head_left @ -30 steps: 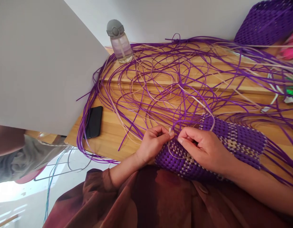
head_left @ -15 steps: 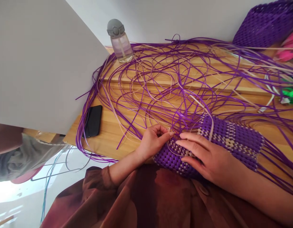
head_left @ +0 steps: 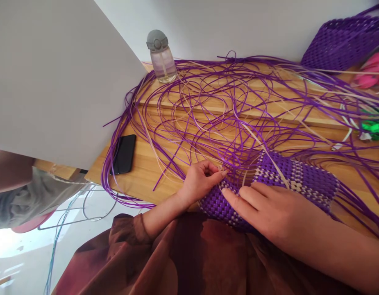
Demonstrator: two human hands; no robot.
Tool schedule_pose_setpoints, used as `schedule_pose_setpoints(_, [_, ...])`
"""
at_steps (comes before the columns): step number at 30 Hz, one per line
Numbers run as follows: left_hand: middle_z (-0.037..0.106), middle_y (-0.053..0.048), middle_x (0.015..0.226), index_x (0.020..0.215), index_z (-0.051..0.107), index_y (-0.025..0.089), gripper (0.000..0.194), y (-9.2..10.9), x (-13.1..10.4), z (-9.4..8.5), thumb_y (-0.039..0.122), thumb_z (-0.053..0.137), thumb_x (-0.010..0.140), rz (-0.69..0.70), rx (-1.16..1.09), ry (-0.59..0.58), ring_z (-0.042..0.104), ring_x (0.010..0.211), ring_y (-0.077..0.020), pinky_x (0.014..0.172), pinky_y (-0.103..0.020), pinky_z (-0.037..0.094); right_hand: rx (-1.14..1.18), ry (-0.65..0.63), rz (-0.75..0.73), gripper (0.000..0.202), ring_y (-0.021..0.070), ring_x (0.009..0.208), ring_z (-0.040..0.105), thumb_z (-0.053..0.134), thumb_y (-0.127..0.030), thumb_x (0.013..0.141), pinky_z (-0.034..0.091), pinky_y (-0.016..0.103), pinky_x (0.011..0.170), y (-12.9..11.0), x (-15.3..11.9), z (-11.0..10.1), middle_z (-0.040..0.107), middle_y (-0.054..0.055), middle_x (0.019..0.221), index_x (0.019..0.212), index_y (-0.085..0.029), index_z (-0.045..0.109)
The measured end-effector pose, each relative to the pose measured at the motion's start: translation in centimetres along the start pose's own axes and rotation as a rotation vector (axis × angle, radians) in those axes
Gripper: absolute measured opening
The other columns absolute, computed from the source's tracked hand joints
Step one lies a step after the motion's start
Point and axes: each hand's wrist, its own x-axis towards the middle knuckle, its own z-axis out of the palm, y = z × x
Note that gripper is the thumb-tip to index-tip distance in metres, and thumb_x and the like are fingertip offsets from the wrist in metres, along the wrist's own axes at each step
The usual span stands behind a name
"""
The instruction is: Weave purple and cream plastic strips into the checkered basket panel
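My left hand (head_left: 204, 180) pinches a thin beige plastic strip (head_left: 220, 185) between thumb and forefinger at the upper left edge of a purple woven piece (head_left: 218, 205) with beige flecks. My right hand (head_left: 266, 209) lies over the middle of the weave, forefinger stretched toward the strip beside my left fingertips. Its other fingers are curled and its thumb is hidden; a longer beige strip (head_left: 273, 164) runs down behind these fingers. To the right the weave (head_left: 318, 180) shows beige bands, with loose purple strips trailing from its edge.
Tangled purple and beige strips (head_left: 201, 102) spread across the wooden table (head_left: 146, 159). A water bottle (head_left: 161, 61) stands at the back left, near a black phone (head_left: 124, 153). A purple woven basket (head_left: 337, 45), pink bundle (head_left: 372, 71) and green bundle (head_left: 375, 127) lie right. Another person's arm (head_left: 11, 172) shows left.
My right hand has turned and curled its fingers, its forefinger now reaching out to the strip. The long beige strip hangs straighter. My left hand keeps its pinch. The view has shifted slightly.
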Motion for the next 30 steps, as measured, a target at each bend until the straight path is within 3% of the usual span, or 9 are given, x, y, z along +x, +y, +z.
schedule_pose_setpoints(3, [0.056, 0.002, 0.066, 0.074, 0.057, 0.015, 0.035, 0.0, 0.0, 0.0, 0.044, 0.077, 0.076, 0.012, -0.008, -0.002, 0.047, 0.058, -0.0077, 0.054, -0.022, 0.035, 0.032, 0.045, -0.128, 0.028, 0.0202, 0.066, 0.056, 0.046, -0.006, 0.087, 0.040, 0.035, 0.054, 0.5, 0.7, 0.2, 0.067, 0.007, 0.080, 0.097, -0.013, 0.071])
schedule_pose_setpoints(6, [0.054, 0.003, 0.064, 0.073, 0.056, 0.015, 0.035, 0.4, -0.1, -0.1, 0.043, 0.077, 0.075, -0.005, -0.037, -0.018, 0.044, 0.057, -0.0073, 0.053, -0.022, 0.033, 0.084, 0.012, -0.110, 0.022, 0.0209, 0.066, 0.056, 0.049, -0.006, 0.086, 0.038, 0.035, 0.056, 0.8, 1.2, 0.2, 0.065, 0.006, 0.076, 0.081, -0.016, 0.068])
schedule_pose_setpoints(10, [0.055, 0.003, 0.067, 0.074, 0.055, 0.016, 0.035, 0.7, -0.1, -0.2, 0.041, 0.078, 0.074, -0.028, -0.112, -0.071, 0.046, 0.060, -0.0076, 0.056, -0.022, 0.035, 0.492, -0.203, 0.217, 0.024, 0.0148, 0.061, 0.055, 0.049, -0.017, 0.093, 0.039, 0.030, 0.057, 1.7, 2.6, -0.2, 0.062, 0.001, 0.068, 0.072, -0.019, 0.061])
schedule_pose_setpoints(13, [0.057, 0.003, 0.069, 0.075, 0.055, 0.016, 0.035, 0.6, -0.1, -0.4, 0.038, 0.082, 0.071, -0.013, -0.127, -0.093, 0.048, 0.061, -0.0076, 0.058, -0.022, 0.036, 0.803, -0.343, 0.468, 0.035, 0.0102, 0.050, 0.048, 0.050, -0.034, 0.095, 0.030, 0.026, 0.049, 3.2, 3.9, -0.3, 0.055, -0.003, 0.055, 0.064, -0.020, 0.058])
schedule_pose_setpoints(15, [0.057, 0.003, 0.069, 0.074, 0.056, 0.015, 0.035, 0.6, 0.0, -0.6, 0.038, 0.082, 0.070, -0.005, -0.141, -0.111, 0.048, 0.061, -0.0074, 0.058, -0.021, 0.036, 0.792, -0.326, 0.506, 0.035, 0.0099, 0.048, 0.045, 0.053, -0.038, 0.093, 0.026, 0.026, 0.048, 4.2, 4.6, 0.1, 0.053, -0.004, 0.052, 0.063, -0.021, 0.059])
schedule_pose_setpoints(19, [0.057, 0.002, 0.068, 0.075, 0.060, 0.014, 0.036, 0.6, -0.2, -0.8, 0.044, 0.079, 0.074, -0.089, -0.247, -0.141, 0.047, 0.059, -0.0074, 0.057, -0.022, 0.035, 0.627, -0.277, 0.455, 0.029, 0.0116, 0.056, 0.052, 0.056, -0.038, 0.091, 0.030, 0.028, 0.056, 5.9, 4.7, 1.6, 0.063, -0.001, 0.062, 0.070, -0.021, 0.066])
schedule_pose_setpoints(25, [0.057, 0.002, 0.067, 0.077, 0.061, 0.014, 0.037, 1.0, -0.7, -0.8, 0.050, 0.072, 0.081, -0.124, -0.327, -0.151, 0.046, 0.058, -0.0066, 0.056, -0.022, 0.033, 0.495, -0.304, 0.444, 0.027, 0.0121, 0.057, 0.052, 0.054, -0.035, 0.092, 0.030, 0.028, 0.060, 6.3, 4.7, 2.3, 0.064, 0.000, 0.063, 0.073, -0.020, 0.066])
schedule_pose_setpoints(30, [0.061, 0.003, 0.067, 0.078, 0.061, 0.014, 0.032, 1.4, -0.8, -0.7, 0.036, 0.083, 0.071, -0.154, -0.333, -0.150, 0.050, 0.058, -0.0060, 0.055, -0.021, 0.032, 0.476, -0.305, 0.422, 0.027, 0.0130, 0.060, 0.054, 0.058, -0.039, 0.091, 0.031, 0.028, 0.060, 7.0, 5.1, 2.1, 0.065, 0.001, 0.066, 0.074, -0.020, 0.066])
